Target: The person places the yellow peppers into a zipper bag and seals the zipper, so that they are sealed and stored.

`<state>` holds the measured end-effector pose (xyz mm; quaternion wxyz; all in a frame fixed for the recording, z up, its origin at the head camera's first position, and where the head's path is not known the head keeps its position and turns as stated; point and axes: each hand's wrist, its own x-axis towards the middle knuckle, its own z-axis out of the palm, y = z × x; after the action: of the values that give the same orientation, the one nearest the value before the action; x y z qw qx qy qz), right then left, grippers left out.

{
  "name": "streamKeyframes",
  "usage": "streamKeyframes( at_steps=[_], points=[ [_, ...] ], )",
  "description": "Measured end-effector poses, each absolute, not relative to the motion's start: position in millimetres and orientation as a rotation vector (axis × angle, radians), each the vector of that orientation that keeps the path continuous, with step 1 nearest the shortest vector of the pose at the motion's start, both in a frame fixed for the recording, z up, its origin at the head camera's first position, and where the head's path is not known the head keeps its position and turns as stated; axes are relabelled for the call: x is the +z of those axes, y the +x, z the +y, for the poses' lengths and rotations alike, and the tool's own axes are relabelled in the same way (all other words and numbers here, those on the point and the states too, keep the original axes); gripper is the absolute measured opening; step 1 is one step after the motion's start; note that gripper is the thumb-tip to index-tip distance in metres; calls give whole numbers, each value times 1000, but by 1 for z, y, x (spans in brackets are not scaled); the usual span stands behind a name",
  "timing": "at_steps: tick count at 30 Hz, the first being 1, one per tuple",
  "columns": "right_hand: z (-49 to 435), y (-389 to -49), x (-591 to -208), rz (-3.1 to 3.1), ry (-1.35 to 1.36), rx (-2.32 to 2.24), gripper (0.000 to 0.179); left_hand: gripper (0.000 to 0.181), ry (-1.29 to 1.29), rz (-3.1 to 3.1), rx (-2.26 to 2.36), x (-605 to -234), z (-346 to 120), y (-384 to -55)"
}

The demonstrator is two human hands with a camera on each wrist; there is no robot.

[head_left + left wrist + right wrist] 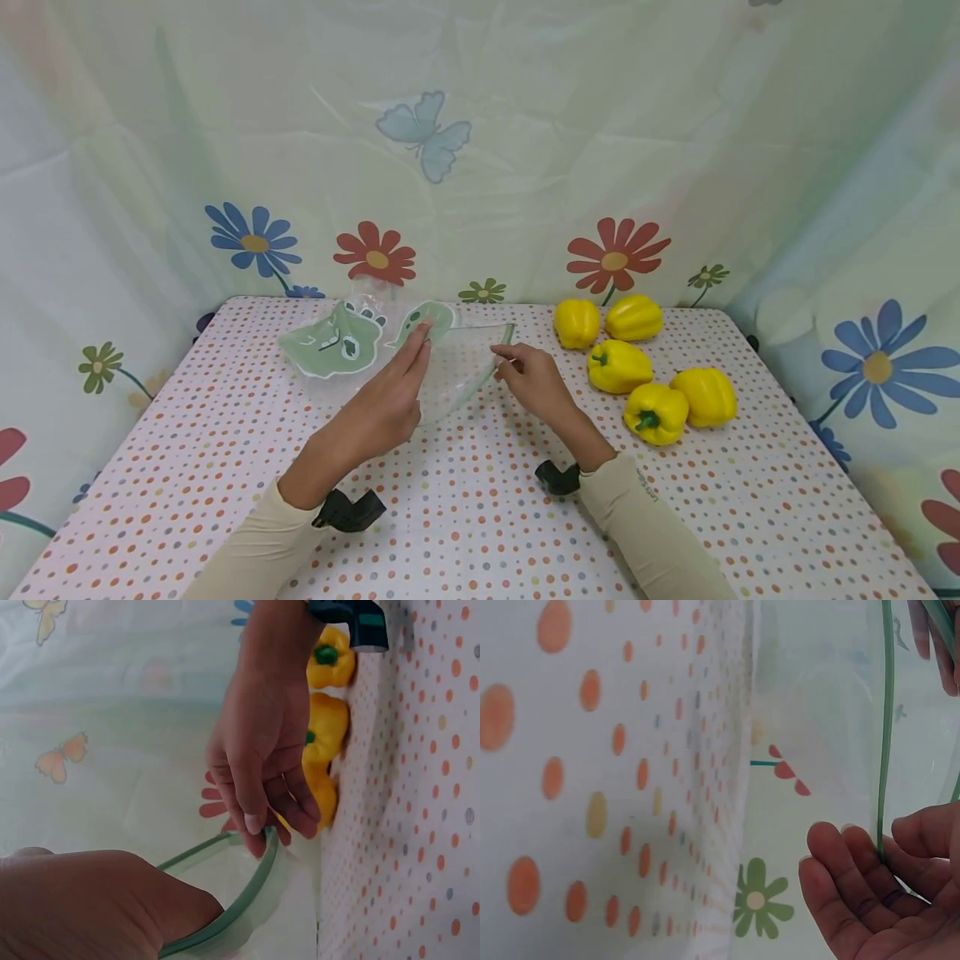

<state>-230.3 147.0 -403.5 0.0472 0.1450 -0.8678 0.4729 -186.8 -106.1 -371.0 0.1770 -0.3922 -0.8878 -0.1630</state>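
Note:
A clear plastic zip bag (457,367) with a green zip edge and a green cartoon print spreads out over the polka-dot table. My left hand (382,400) holds it at the mouth; in the left wrist view the thumb (184,900) reaches inside the loop of the green edge. My right hand (536,383) pinches the right end of that edge between thumb and fingers, the other fingers loosely bent. Between both hands the mouth gapes, as the green zip strip (251,896) bows apart.
Several yellow bell peppers (618,367) lie in a group right of my right hand. A polka-dot cloth (465,533) covers the table. Behind it hangs a flowered curtain (510,167). Both wrists wear a black camera mount (351,510).

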Motion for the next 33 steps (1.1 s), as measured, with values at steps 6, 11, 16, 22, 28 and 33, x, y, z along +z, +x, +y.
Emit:
streamKeyframes(
  at_steps=[6,11,16,22,28,33],
  points=[
    [149,-224,-389,-2547,489,1430,29,76,-999,-2510,-544,-355,-114,-185],
    [150,-217,-377,-2475,584,1398,26,82,-974,-2498,-609,-341,-121,-181],
    [154,-209,-363,-2365,710,1415,26,84,-1054,-2485,-641,-333,-124,-179],
    [160,-201,-351,-2267,734,1406,35,87,-1085,-2458,-660,-326,-129,-179],
    [171,-193,-348,-2256,741,1339,39,90,-1086,-2439,-658,-323,-135,-179],
    [190,-185,-349,-2344,678,1273,30,89,-1121,-2387,-656,-318,-138,-178]
  ],
)
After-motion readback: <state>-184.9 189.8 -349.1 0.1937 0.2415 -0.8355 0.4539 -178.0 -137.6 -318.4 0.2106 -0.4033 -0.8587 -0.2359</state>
